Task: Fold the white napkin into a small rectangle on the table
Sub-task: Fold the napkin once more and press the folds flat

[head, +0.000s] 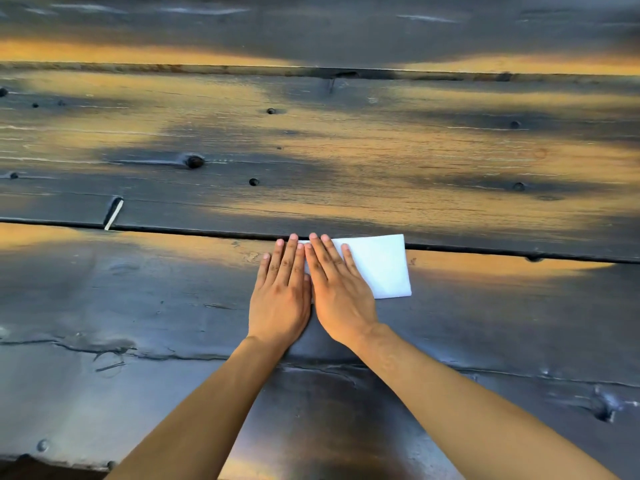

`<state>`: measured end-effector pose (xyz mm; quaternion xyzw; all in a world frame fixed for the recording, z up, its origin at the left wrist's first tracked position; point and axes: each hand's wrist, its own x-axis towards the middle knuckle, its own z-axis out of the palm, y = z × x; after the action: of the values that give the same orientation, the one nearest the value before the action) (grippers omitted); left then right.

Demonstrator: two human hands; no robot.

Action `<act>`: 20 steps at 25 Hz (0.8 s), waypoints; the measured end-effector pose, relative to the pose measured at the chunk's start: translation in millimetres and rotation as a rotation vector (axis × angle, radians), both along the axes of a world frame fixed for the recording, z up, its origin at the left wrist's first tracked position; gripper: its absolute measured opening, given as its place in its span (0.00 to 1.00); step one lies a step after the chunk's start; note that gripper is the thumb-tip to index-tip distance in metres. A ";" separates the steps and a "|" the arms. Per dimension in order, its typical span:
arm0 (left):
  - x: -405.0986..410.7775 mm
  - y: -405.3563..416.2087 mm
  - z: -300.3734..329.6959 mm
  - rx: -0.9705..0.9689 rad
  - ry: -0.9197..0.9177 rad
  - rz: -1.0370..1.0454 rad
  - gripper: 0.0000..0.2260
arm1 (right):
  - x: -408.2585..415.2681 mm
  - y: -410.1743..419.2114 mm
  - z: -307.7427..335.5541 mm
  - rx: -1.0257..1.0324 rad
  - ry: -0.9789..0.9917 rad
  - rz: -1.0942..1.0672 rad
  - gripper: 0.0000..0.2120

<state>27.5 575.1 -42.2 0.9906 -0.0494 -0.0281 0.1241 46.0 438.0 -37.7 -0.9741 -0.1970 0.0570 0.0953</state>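
My left hand (280,299) and right hand (341,292): flat, grasping nothing, pressing folded white paper napkin (381,265) | its long axis runs rightward from my palms | right hand nearer.

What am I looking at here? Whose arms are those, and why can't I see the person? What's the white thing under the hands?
The picture comes from a camera worn on a person's head, looking forward and down. That is why you only see two bare arms reaching out from the bottom, not the person.

The surface is a dark wooden table made of wide planks with knots and gaps between them.

The white thing is a napkin, already folded to a small, roughly rectangular shape. It lies flat, across one of the gaps.

Nothing is being held. The left hand and the right hand lie side by side, palms down, fingers stretched out. They cover the napkin's left part, probably pressing it flat. Its right part sticks out uncovered.
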 end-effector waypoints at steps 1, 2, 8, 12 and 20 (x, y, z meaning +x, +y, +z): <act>-0.6 -0.3 -0.6 0.009 -0.001 -0.002 0.25 | 0.2 -3.8 -0.6 -0.021 0.011 -0.001 0.28; -0.6 -0.4 -1.1 0.018 0.004 -0.008 0.26 | 1.7 -9.5 -0.3 -0.028 0.026 -0.016 0.29; -0.1 -1.7 2.4 0.048 0.011 -0.018 0.25 | 6.0 -81.5 4.7 -0.144 0.053 -0.105 0.37; -0.2 -2.9 4.6 0.052 0.046 -0.003 0.26 | 7.0 -95.0 11.0 -0.177 0.087 -0.201 0.37; -1.1 -3.5 4.3 0.030 0.029 0.000 0.25 | 22.5 -2.8 24.5 0.029 0.103 -0.044 0.31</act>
<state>26.4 571.6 -37.9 0.9919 -0.0473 -0.0430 0.1101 68.5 435.3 -13.3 -0.9725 -0.1711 0.1023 0.1206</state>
